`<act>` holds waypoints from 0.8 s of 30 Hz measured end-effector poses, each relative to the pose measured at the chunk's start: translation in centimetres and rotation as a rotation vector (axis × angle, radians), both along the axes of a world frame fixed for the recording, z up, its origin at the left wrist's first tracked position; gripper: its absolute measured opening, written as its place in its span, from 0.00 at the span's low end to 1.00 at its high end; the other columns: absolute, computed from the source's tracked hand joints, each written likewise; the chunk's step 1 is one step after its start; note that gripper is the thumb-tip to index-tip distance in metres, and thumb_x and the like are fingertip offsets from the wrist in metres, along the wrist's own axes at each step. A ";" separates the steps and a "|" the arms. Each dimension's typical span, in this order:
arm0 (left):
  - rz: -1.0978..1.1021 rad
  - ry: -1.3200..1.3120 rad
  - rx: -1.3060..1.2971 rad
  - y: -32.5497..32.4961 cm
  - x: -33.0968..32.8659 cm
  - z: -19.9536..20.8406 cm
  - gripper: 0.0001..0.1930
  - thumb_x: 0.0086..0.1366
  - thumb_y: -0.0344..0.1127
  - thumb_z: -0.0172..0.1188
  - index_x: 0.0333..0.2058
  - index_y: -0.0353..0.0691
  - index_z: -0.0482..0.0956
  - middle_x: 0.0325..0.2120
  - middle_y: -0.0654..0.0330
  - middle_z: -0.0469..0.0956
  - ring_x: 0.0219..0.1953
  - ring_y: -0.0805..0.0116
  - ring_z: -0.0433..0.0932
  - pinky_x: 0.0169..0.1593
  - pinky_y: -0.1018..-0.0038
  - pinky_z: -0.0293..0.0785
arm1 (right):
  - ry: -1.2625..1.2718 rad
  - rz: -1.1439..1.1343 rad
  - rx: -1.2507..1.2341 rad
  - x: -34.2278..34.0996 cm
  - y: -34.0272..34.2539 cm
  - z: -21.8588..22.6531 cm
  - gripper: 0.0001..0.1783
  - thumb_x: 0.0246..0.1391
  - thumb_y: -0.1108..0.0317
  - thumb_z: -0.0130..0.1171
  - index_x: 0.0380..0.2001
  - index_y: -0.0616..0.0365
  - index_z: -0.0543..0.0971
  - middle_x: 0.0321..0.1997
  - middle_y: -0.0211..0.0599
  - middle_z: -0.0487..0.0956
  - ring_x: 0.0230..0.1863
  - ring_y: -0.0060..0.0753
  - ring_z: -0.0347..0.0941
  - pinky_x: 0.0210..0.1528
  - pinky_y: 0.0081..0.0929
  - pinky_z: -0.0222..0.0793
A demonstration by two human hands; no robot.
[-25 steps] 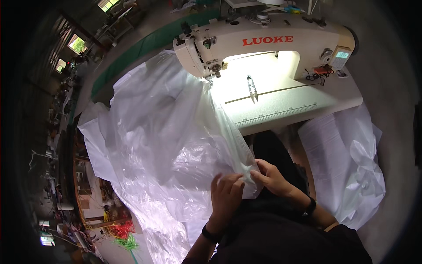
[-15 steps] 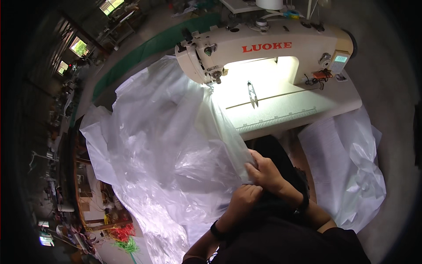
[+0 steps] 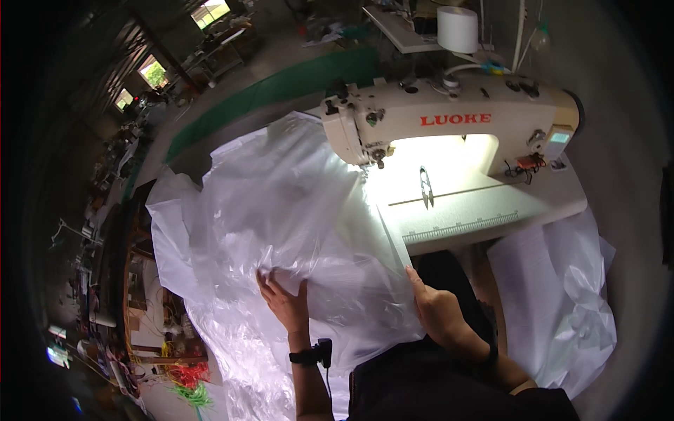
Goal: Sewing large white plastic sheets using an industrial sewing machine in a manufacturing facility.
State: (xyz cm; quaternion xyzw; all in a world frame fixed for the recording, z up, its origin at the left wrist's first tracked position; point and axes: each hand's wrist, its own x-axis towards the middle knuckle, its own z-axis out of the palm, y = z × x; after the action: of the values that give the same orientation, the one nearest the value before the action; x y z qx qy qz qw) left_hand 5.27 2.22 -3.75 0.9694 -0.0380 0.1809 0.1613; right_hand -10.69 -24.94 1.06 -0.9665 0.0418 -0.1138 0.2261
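Observation:
A large, crumpled sheet of translucent white plastic [image 3: 281, 189] spreads over the left of the machine bed and hangs toward me. Its right edge runs from under the needle area of a white sewing machine [image 3: 393, 112] down to my right hand [image 3: 439, 309]. That hand is closed on the edge, with the index finger stretched along it. My left hand [image 3: 286, 300] lies on the sheet's middle, fingers spread, holding nothing. Thread snips [image 3: 426, 187] rest on the lit bed right of the needle.
More white plastic sheeting [image 3: 554, 302] hangs below the bed at the right. A thread cone [image 3: 457, 29] stands behind the machine. Red strands [image 3: 189, 374] and green strands [image 3: 197, 395] lie at the lower left. A green strip [image 3: 281, 88] crosses the floor beyond.
My left hand has left the edge beside my right hand and moved left onto the sheet, its fingers opening. The right hand keeps the edge. The view has shifted, so the machine sits lower and farther right.

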 end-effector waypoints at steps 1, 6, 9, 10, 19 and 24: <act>0.057 -0.119 -0.095 -0.3 0.0 -0.4 0.47 0.48 0.42 0.75 0.63 0.36 0.58 0.65 0.45 0.56 0.67 0.45 0.56 0.63 0.52 0.62 | 0.006 -0.005 0.010 0.0 0.0 0.5 0.31 0.52 0.77 0.53 0.62 0.65 0.65 0.20 0.41 0.75 0.19 0.40 0.75 0.21 0.36 0.70; 0.171 0.355 -0.890 5.5 1.9 -7.2 0.41 0.52 0.36 0.74 0.59 0.27 0.62 0.58 0.41 0.67 0.62 0.52 0.65 0.64 0.60 0.62 | 0.099 -0.037 -0.109 0.1 0.2 -1.1 0.29 0.54 0.76 0.52 0.61 0.68 0.66 0.18 0.39 0.75 0.18 0.35 0.76 0.19 0.32 0.70; 0.189 -0.020 -1.011 5.2 2.2 -3.5 0.28 0.64 0.27 0.63 0.59 0.20 0.62 0.47 0.48 0.75 0.45 0.66 0.74 0.50 0.73 0.74 | 0.037 0.023 -0.089 0.5 0.2 -0.7 0.30 0.54 0.74 0.53 0.61 0.71 0.65 0.16 0.36 0.74 0.16 0.32 0.74 0.17 0.29 0.69; 0.173 -0.162 -1.064 7.2 2.2 -0.6 0.26 0.66 0.26 0.60 0.58 0.20 0.62 0.47 0.46 0.75 0.44 0.68 0.75 0.47 0.74 0.76 | 0.019 0.079 -0.101 0.6 1.4 0.5 0.30 0.54 0.73 0.53 0.61 0.72 0.65 0.16 0.36 0.74 0.15 0.32 0.74 0.17 0.29 0.68; -0.039 -0.412 -0.530 5.1 9.4 8.8 0.17 0.64 0.29 0.60 0.49 0.23 0.72 0.43 0.44 0.78 0.45 0.57 0.76 0.54 0.67 0.69 | 0.164 0.080 -0.206 4.0 4.0 -0.1 0.32 0.51 0.75 0.51 0.61 0.72 0.64 0.15 0.32 0.76 0.15 0.29 0.76 0.16 0.28 0.71; -0.041 -0.418 -0.385 3.5 12.9 8.5 0.18 0.63 0.32 0.61 0.47 0.26 0.74 0.41 0.39 0.79 0.45 0.43 0.79 0.51 0.63 0.73 | 0.114 -0.003 -0.224 6.5 2.5 -0.7 0.35 0.49 0.72 0.55 0.62 0.73 0.64 0.14 0.31 0.73 0.15 0.28 0.74 0.17 0.26 0.70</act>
State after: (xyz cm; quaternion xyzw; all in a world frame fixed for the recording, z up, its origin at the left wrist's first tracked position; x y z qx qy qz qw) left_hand 18.13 5.68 4.74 0.8618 -0.0549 0.3773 0.3345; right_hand -4.17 -22.41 0.41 -0.9906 0.0430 -0.0629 0.1137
